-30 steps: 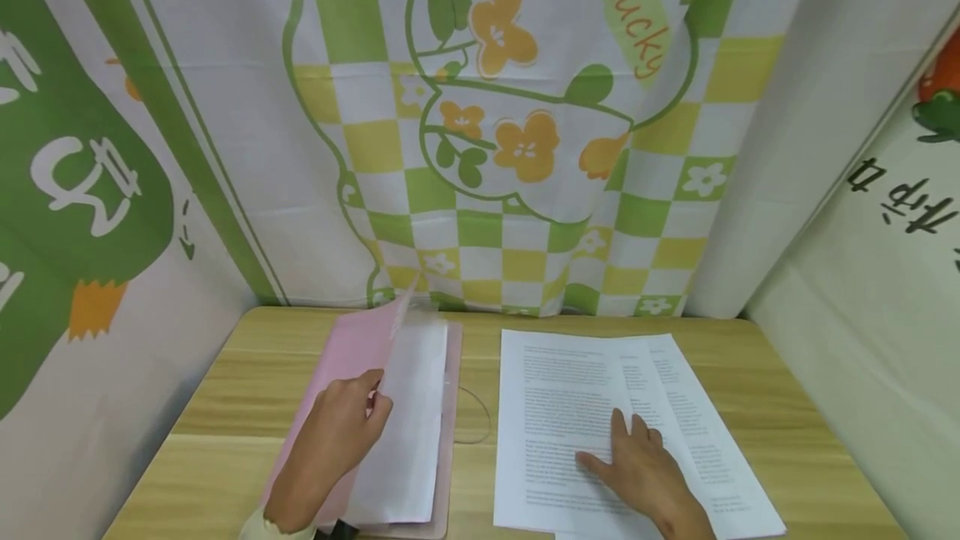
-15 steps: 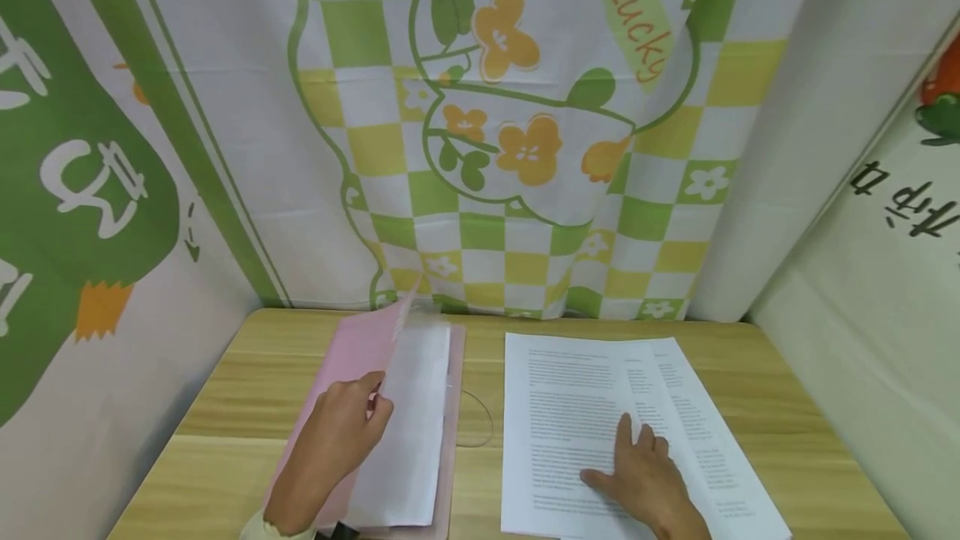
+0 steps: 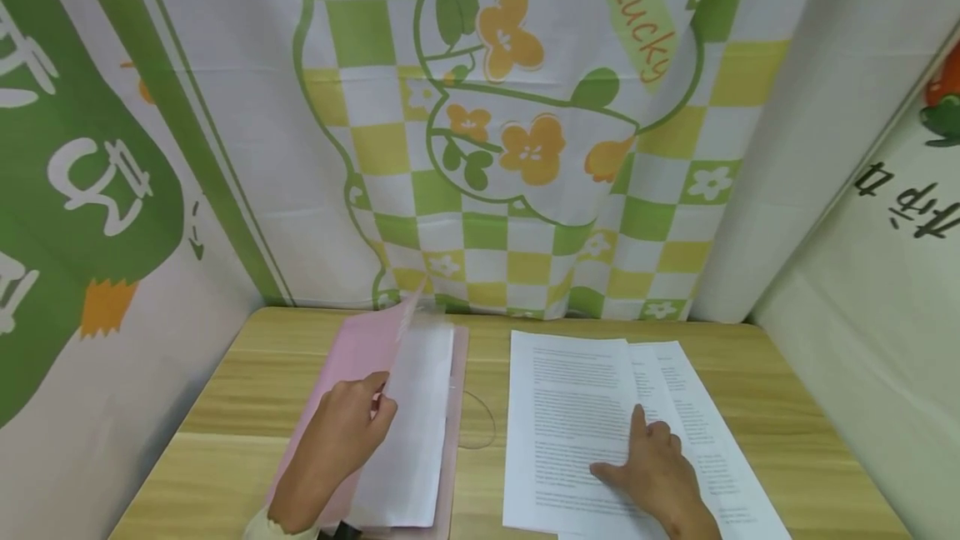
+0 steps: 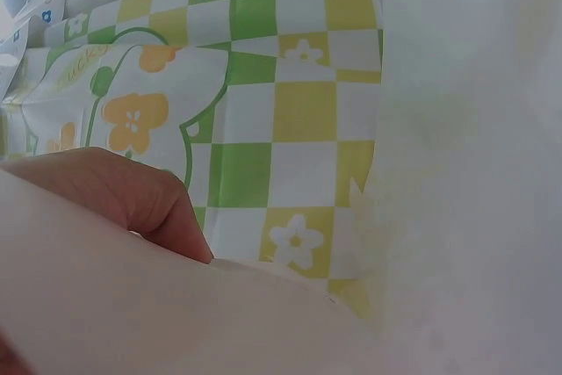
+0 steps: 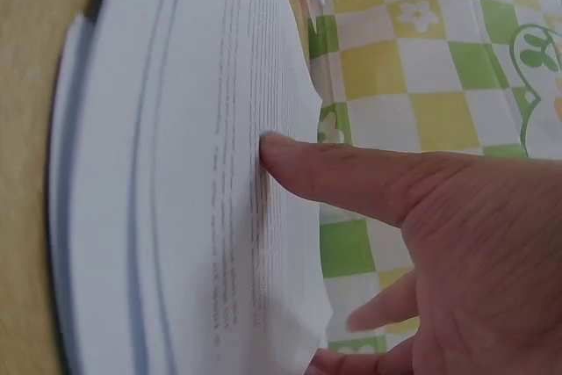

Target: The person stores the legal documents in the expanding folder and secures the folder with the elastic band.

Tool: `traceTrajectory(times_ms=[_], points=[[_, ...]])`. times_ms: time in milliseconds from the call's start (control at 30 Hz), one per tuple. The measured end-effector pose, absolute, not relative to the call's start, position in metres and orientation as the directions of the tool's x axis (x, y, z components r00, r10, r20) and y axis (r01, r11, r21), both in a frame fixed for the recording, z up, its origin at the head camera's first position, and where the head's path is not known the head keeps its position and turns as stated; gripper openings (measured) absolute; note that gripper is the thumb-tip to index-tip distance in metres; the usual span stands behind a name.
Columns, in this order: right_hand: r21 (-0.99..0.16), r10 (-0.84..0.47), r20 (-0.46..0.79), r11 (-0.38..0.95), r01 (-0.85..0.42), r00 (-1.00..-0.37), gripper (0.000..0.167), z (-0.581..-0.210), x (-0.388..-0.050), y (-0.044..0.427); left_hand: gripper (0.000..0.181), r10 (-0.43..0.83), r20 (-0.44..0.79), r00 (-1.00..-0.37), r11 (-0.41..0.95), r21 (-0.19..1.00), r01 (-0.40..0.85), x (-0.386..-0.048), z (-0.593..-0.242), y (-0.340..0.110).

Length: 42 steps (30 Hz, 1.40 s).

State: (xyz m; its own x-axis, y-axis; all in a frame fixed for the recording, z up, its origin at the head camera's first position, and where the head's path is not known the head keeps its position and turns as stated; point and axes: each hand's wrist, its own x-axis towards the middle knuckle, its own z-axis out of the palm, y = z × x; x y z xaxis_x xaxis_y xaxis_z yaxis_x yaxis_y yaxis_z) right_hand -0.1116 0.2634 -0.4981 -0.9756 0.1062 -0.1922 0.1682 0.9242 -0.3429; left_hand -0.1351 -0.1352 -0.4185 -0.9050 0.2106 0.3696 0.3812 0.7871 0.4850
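My left hand pinches the edge of a pink folder's cover, held partly raised and tilted to the left. Inside the folder lie white sheets, with a clear sleeve edge showing at the top. In the left wrist view, a pale sheet-like surface hides part of that hand. My right hand rests on a fanned stack of printed sheets, its index finger straight and thumb spread. Up close in the right wrist view, the thumb touches the top sheet; the other fingers are partly hidden.
The folder and the stack lie side by side on a wooden table. A thin elastic loop sticks out from the folder's right edge. Patterned cloth hangs behind the table, and printed cloth walls stand at both sides.
My right hand has slid slightly to the right over the sheets. The top sheet's right edge now stands out more clearly from those beneath. My left hand keeps the folder cover raised.
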Motion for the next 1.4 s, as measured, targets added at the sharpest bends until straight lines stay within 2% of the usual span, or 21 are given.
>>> traceTrajectory(times_ms=[200,333,433,733,867,1033,1233,1400], points=[[-0.426,0.082,-0.196,0.890,0.160,-0.977,0.119,-0.501,-0.117,0.276,0.019,0.208,0.361,-0.909,0.786,0.492,0.375,-0.134,-0.418,-0.135],[-0.498,0.054,-0.211,0.853,0.155,-0.976,0.120,-0.501,-0.121,0.285,0.007,0.209,0.369,-0.906,0.786,0.487,0.380,-0.135,-0.416,-0.136],[-0.550,0.026,-0.211,0.823,0.141,-0.977,0.115,-0.500,-0.123,0.290,0.019,0.215,0.382,-0.899,0.787,0.478,0.391,-0.137,-0.415,-0.137],[-0.653,0.056,-0.154,0.744,0.144,-0.987,0.060,-0.501,-0.124,0.298,0.026,0.218,0.416,-0.883,0.783,0.466,0.412,-0.140,-0.415,-0.140],[-0.685,0.063,-0.164,0.711,0.160,-0.984,0.045,-0.502,-0.122,0.301,0.026,0.218,0.420,-0.881,0.781,0.467,0.416,-0.140,-0.416,-0.141],[-0.733,0.068,-0.209,0.650,0.202,-0.976,0.048,-0.501,-0.120,0.305,0.019,0.211,0.406,-0.889,0.782,0.476,0.403,-0.139,-0.416,-0.141],[-0.867,0.036,-0.279,0.420,0.268,-0.960,0.057,-0.503,-0.117,0.309,0.022,0.209,0.392,-0.896,0.787,0.477,0.392,-0.139,-0.417,-0.140],[-0.919,-0.028,-0.303,0.272,0.284,-0.953,0.064,-0.503,-0.115,0.313,0.021,0.207,0.387,-0.899,0.787,0.480,0.388,-0.139,-0.417,-0.141]])
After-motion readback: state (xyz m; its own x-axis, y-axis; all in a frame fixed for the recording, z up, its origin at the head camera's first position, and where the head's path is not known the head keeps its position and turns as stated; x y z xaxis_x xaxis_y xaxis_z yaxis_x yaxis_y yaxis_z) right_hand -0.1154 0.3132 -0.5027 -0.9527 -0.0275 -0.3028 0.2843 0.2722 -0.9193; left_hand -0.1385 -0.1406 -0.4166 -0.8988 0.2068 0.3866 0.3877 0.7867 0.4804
